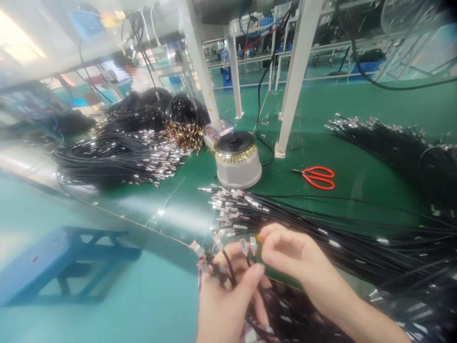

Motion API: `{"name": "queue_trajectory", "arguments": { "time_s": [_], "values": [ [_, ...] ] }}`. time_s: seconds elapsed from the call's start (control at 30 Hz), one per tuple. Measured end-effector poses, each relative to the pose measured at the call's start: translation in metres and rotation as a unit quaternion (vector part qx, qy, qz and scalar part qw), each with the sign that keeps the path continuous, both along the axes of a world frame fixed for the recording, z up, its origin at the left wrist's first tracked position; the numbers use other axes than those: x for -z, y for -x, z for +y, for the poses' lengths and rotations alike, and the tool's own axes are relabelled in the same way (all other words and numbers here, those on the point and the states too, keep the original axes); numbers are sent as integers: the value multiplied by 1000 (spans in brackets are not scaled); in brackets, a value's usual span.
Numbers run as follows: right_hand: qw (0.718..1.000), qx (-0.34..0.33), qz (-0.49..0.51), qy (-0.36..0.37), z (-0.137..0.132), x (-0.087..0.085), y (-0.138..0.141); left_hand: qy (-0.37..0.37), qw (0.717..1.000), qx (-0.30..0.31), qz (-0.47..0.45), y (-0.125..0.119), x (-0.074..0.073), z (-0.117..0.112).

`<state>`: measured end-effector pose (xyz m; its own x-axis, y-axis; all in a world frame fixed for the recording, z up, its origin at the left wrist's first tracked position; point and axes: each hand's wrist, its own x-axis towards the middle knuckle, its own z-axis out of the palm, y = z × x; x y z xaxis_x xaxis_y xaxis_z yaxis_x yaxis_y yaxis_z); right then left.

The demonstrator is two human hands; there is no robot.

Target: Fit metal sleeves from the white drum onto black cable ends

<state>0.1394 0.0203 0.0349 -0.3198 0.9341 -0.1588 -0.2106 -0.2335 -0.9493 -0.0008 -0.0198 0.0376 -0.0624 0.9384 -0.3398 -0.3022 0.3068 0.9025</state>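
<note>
My left hand point(224, 300) is closed round several black cables whose silver metal terminals point(218, 244) stick up between its fingers. My right hand point(296, 259) pinches one of those terminals point(253, 245) at the fingertips, just above the left thumb. Both hands hover over the near edge of the green worktable point(357, 143). A large bundle of black cables with silver ends point(235, 209) lies right behind them and runs off to the right.
A round white device with a black top point(238, 159) stands mid-table, red-handled scissors point(316, 176) to its right. More cable bundles lie at left point(117, 162) and far right point(400, 143). White frame posts point(296, 76) rise behind. A blue stool point(64, 262) sits on the floor. Another person stands far back.
</note>
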Motion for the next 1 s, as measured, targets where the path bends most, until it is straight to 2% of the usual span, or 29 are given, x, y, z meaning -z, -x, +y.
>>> {"name": "queue_trajectory", "arguments": {
  "time_s": [0.2,0.5,0.73,1.0],
  "values": [
    [1000,-4,6,-3,-2,-2,2,-15,1000,3,22,-1,-2,-1],
    [1000,-1,-8,-26,-1,4,2,-7,999,-1,50,-1,-3,-4],
    [1000,1,-14,-18,1,2,4,-2,1000,14,20,-1,-3,-2],
    [999,14,-23,-33,-2,4,5,-12,999,7,47,-3,-8,-1]
  ]
}}
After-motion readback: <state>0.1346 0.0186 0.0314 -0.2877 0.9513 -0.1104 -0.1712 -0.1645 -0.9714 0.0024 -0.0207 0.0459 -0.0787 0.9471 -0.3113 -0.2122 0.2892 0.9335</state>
